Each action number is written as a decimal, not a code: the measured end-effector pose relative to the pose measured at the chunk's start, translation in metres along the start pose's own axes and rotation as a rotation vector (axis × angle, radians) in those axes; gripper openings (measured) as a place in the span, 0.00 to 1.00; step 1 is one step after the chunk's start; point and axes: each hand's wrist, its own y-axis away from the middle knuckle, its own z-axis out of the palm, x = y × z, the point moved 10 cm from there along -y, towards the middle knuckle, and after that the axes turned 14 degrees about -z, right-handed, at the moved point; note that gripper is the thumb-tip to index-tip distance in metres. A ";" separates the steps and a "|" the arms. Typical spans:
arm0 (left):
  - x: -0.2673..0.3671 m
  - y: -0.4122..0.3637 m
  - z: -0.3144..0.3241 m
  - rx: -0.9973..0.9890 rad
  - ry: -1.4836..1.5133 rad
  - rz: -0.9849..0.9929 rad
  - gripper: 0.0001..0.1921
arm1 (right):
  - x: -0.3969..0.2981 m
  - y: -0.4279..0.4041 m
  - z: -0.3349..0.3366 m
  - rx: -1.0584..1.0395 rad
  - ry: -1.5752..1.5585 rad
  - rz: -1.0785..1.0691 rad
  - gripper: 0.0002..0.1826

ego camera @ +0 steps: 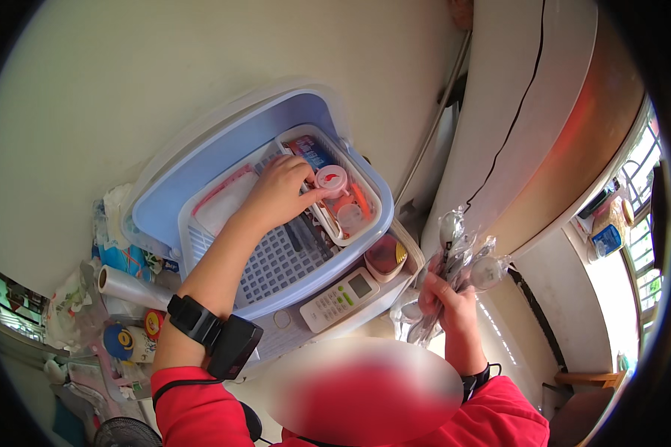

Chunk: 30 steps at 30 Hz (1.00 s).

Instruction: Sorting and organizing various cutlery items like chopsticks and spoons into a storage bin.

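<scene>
My left hand [282, 187] reaches into a blue plastic storage box [307, 304] with a raised lid. Its thumb and fingertips meet the near side of a small pink-lidded container [331, 180]; whether they grip it cannot be told. That container sits in a white plastic basket [344, 240] at the box's right end, along with orange items [361, 196] and a clear round cup [350, 218]. To the right, outside the box, my right hand [450, 302] clasps a bundle of spoons in clear plastic wrappers [453, 260], bowls pointing up and outward.
Beside the box lie a white remote control [340, 300], a small open container [386, 257] and a rubber band [282, 319]. A roll of clear film [137, 288] and jars [122, 342] crowd the left. A fan [126, 433] stands lower left. A black cable [514, 123] hangs at right.
</scene>
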 end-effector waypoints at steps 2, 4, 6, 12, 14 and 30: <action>0.000 0.002 -0.002 0.038 0.002 0.026 0.14 | 0.000 -0.001 0.002 -0.007 -0.005 0.001 0.07; 0.003 0.005 -0.004 0.074 0.006 0.055 0.13 | 0.000 -0.001 0.002 -0.010 -0.009 0.001 0.07; 0.012 0.010 -0.022 0.217 0.047 0.069 0.10 | 0.001 0.000 -0.002 0.005 0.002 0.004 0.07; 0.035 0.018 0.003 0.089 -0.120 0.056 0.04 | 0.004 0.000 -0.003 0.013 0.000 0.023 0.08; 0.036 0.020 0.007 0.068 -0.139 0.047 0.06 | 0.004 0.000 -0.002 0.003 0.008 0.017 0.08; 0.053 0.015 -0.003 0.048 0.097 0.105 0.09 | 0.003 0.002 -0.002 0.013 0.008 0.022 0.08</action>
